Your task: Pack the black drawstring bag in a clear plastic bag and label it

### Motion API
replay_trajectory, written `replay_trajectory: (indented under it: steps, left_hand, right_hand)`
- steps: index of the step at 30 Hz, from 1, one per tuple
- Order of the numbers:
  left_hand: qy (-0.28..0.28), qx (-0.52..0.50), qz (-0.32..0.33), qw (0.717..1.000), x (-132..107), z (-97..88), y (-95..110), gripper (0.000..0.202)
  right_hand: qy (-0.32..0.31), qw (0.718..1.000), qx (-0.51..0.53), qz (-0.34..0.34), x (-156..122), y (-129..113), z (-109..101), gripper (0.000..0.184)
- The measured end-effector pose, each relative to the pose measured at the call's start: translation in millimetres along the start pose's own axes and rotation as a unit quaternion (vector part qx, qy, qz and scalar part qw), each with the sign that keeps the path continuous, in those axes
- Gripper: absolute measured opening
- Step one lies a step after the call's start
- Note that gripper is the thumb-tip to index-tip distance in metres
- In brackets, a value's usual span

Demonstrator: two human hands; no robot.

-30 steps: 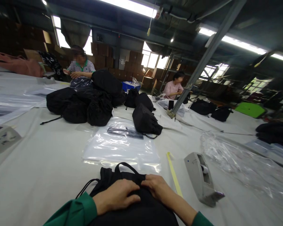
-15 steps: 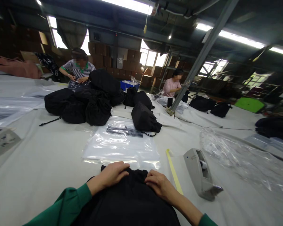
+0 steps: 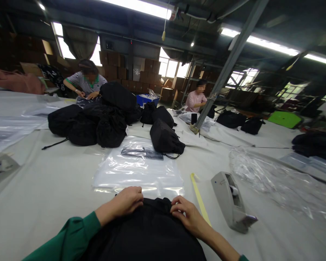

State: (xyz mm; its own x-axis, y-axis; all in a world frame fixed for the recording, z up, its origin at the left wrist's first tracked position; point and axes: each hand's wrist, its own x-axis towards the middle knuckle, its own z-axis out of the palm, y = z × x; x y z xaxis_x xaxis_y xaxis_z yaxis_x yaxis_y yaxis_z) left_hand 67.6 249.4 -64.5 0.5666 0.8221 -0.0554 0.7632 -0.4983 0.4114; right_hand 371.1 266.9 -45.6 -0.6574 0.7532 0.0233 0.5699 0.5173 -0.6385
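A black fabric bag (image 3: 149, 232) lies on the white table right in front of me. My left hand (image 3: 123, 203) rests on its far left edge with the fingers curled over the cloth. My right hand (image 3: 186, 215) grips the far right edge, fingertips bent onto the fabric. Both arms wear green sleeves. Just beyond the bag lies a stack of clear plastic bags (image 3: 138, 170).
A grey tape dispenser (image 3: 230, 203) and a yellow strip (image 3: 199, 197) lie to my right. Crumpled clear plastic (image 3: 274, 185) spreads further right. A pile of black bags (image 3: 97, 119) sits ahead, a single one (image 3: 164, 139) closer. Two seated people (image 3: 84, 81) (image 3: 197, 99) work beyond. A slanted metal post (image 3: 222, 69) rises mid-table.
The bag's loop handle and drawstring, visible a second ago, are now tucked out of sight. My hands have moved apart to the bag's far corners.
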Motion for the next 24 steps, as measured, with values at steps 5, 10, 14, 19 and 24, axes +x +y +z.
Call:
replay_trajectory:
  steps: [5,10,14,19,24]
  left_hand:
    - [-0.074,0.048,-0.005,0.996,-5,11.0,14,0.016]
    - [-0.112,0.072,-0.031,0.991,14,-0.1,22,0.018]
    - [-0.096,0.057,-0.068,0.991,22,0.3,25,0.05]
    - [-0.041,0.014,-0.139,0.989,15,38.0,17,0.044]
    - [-0.012,-0.03,-0.192,0.981,12,58.8,9,0.041]
  right_hand:
    - [-0.075,0.995,-0.064,-0.018,16,-6,-3,0.019]
    - [-0.075,0.993,-0.095,0.0,40,-27,-5,0.019]
    - [-0.059,0.991,-0.095,0.076,51,-23,18,0.022]
    - [-0.035,0.986,-0.065,0.148,54,0,47,0.015]
    - [-0.013,0.985,-0.035,0.171,55,15,65,0.015]
